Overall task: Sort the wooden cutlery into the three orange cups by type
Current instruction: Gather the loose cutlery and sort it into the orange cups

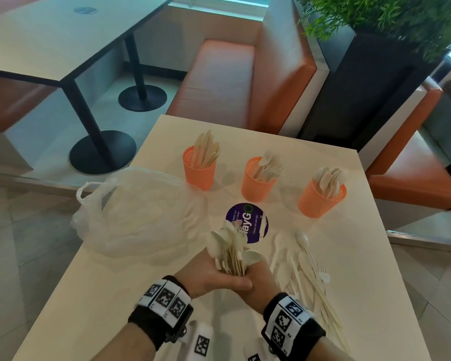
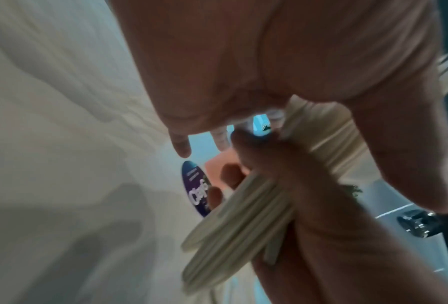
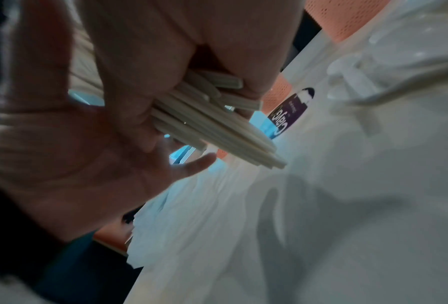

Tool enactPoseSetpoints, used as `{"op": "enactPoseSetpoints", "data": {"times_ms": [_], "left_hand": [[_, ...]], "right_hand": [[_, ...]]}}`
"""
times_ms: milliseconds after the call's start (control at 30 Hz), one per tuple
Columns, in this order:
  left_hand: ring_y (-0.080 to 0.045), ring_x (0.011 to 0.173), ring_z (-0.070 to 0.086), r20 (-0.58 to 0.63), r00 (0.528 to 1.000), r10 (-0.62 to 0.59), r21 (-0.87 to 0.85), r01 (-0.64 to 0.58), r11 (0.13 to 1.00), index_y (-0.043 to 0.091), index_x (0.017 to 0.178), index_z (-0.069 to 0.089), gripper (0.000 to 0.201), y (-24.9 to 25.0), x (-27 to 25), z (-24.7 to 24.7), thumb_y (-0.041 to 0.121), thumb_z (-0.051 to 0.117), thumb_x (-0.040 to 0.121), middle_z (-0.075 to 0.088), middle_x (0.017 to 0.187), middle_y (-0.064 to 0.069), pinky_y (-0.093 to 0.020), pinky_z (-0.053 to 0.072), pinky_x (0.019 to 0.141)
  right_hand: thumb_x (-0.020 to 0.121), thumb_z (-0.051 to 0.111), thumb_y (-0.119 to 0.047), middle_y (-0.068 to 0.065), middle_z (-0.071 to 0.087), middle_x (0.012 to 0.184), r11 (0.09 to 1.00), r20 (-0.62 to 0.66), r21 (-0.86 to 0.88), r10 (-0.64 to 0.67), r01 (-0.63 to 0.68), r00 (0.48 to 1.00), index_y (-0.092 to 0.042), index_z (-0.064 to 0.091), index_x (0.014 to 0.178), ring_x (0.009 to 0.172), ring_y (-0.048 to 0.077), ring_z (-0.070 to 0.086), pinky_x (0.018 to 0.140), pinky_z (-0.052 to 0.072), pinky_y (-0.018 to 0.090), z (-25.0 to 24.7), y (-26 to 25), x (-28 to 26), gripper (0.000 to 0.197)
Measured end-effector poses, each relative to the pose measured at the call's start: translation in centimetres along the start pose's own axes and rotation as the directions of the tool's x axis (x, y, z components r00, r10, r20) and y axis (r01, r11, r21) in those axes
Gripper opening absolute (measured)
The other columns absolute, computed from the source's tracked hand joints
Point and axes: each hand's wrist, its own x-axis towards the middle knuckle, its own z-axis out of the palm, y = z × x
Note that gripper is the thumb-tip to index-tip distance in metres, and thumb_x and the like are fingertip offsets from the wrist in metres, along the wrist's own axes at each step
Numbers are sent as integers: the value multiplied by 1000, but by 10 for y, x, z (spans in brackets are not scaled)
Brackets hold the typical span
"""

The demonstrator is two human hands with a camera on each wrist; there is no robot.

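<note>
Near the front edge of the table (image 1: 362, 230), both hands meet around one bundle (image 1: 231, 252) of wooden cutlery held upright, heads fanned out above the fists. The left hand (image 1: 214, 276) has its fingers curled round the handles; the right hand (image 1: 258, 282) is cupped against them from the right, though the right wrist view shows its palm fairly spread, so how firmly it grips I cannot tell. The heads that show are mostly spoon bowls, with what look like a few fork tines among them.

Farther off stand the three cups: the left cup (image 1: 199, 168) holds knives, the middle cup (image 1: 258, 179) forks, the right cup (image 1: 322, 198) spoons. A loose pile (image 1: 307, 272) of unsorted pieces lies on the table just right of the hands, and a plastic bag (image 1: 141, 209) sits at the left. A purple sticker (image 1: 248, 222) lies between hands and cups.

The step in hand looks like gathering and squaring up a handful before delivery. Next, I judge, the bundle must go to the right cup, handles down, after any stray forks are picked out; the pile remains to sort.
</note>
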Motion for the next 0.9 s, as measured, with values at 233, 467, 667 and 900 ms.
{"op": "enactPoseSetpoints", "data": {"times_ms": [233, 467, 667, 900], "left_hand": [[-2, 129, 48, -30, 997, 71, 16, -71, 997, 27, 124, 62, 60, -15, -7, -2, 27, 83, 68, 54, 137, 19, -29, 37, 109], [-9, 105, 67, -323, 946, 6, -189, -71, 979, 21, 103, 74, 36, -30, -10, 6, 22, 83, 68, 74, 108, 3, -27, 52, 95], [-9, 70, 68, -528, 849, 4, -78, -53, 996, 7, 79, 72, 12, -40, -3, 11, 5, 82, 72, 73, 76, -11, -22, 54, 68], [-27, 83, 68, -480, 867, -137, -108, 97, 989, 31, 80, 72, 26, -53, 2, 18, 12, 78, 62, 74, 82, -2, -41, 55, 80]], "right_hand": [[83, 72, -12, 4, 70, 87, 980, 142, -193, -25, 52, 990, -12, 71, 96, 75, -4, 58, 72, 52, 25, 12, -7, 0, 13], [62, 73, -61, -15, 67, 100, 905, 145, -424, 56, 11, 988, -37, 60, 109, 95, 9, 64, 84, 55, 41, 15, 4, 10, 54], [58, 74, -63, -16, 32, 148, 892, 103, -437, 176, -114, 979, -40, 30, 145, 139, 10, 27, 117, 28, 42, -19, 20, -4, 99], [67, 86, -29, -17, 29, 150, 968, 101, -179, -160, 176, 982, -49, 9, 148, 136, 0, 34, 103, 30, 5, -30, -21, -8, 114]]}}
